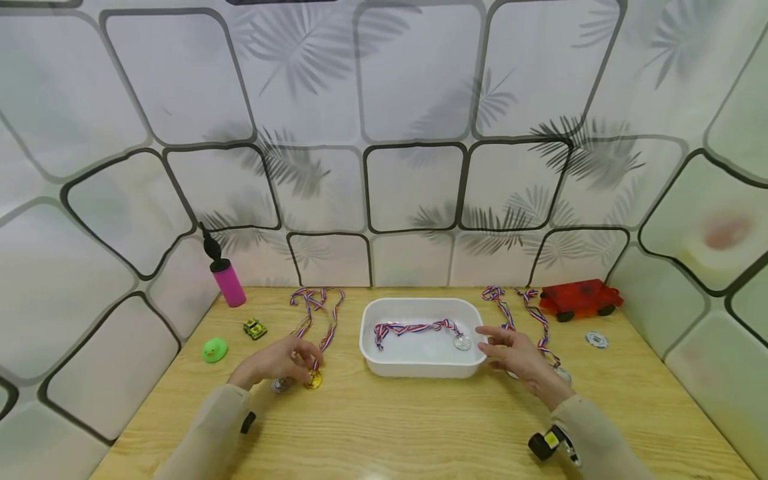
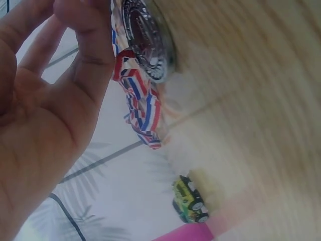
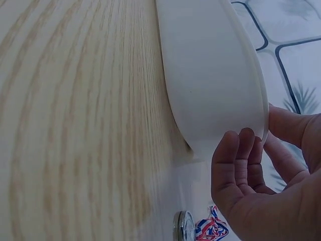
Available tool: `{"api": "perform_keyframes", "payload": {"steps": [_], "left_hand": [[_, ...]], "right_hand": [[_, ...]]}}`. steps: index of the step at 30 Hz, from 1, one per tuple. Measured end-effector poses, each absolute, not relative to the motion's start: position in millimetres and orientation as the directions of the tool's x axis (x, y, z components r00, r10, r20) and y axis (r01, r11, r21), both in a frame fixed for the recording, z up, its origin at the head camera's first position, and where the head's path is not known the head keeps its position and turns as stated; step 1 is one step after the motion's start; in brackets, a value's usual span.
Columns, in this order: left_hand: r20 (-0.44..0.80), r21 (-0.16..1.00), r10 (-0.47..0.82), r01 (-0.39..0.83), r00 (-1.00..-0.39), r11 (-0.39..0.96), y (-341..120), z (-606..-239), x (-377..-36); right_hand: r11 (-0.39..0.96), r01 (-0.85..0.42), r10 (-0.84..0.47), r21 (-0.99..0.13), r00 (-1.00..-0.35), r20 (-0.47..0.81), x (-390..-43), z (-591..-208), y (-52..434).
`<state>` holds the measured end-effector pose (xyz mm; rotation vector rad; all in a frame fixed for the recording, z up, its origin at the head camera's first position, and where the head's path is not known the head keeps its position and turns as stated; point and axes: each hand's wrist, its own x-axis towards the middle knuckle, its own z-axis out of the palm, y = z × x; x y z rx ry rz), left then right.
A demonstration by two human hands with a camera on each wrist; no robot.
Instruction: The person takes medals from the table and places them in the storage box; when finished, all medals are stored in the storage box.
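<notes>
My left hand [image 1: 287,361] is bent over a gold medal [image 1: 313,381] at the left, its fingertips beside the striped ribbon just above the disc. Whether they pinch it is hidden. A silver medal [image 2: 146,42] lies under that hand, its red, white and blue ribbon [image 2: 143,108] trailing back. At the right end of the white plastic tub [image 1: 423,369], my right hand [image 3: 273,173] holds the rim, thumb side over the edge and curled fingers against the outer wall. Inside the tub is another silver medal [image 1: 462,342] with its ribbon stretched leftward.
Two more ribboned medals lie right of the tub, one silver disc [image 1: 563,375] partly behind my right wrist. A red toy vehicle [image 1: 577,300] and poker chip [image 1: 597,339] sit farther right. At left are a green duck [image 1: 214,350], toy car [image 1: 255,329] and pink pump [image 1: 229,285].
</notes>
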<state>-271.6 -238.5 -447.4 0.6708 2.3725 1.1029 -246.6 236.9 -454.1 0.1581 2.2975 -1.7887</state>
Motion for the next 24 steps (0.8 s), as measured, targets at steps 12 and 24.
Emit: {"api": "perform_keyframes", "payload": {"steps": [12, 24], "left_hand": [[-0.216, 0.770, 0.609, 0.251, -0.763, 0.586, -230, -449, -265], [-0.133, 0.653, 0.667, 0.442, -0.733, 0.615, -220, -451, -267]], "right_hand": [[0.245, 0.217, -0.061, -0.945, -0.969, -0.238, -246, -454, 237], [0.254, 0.213, -0.053, -0.943, -0.971, -0.234, -245, -455, 236]]}}
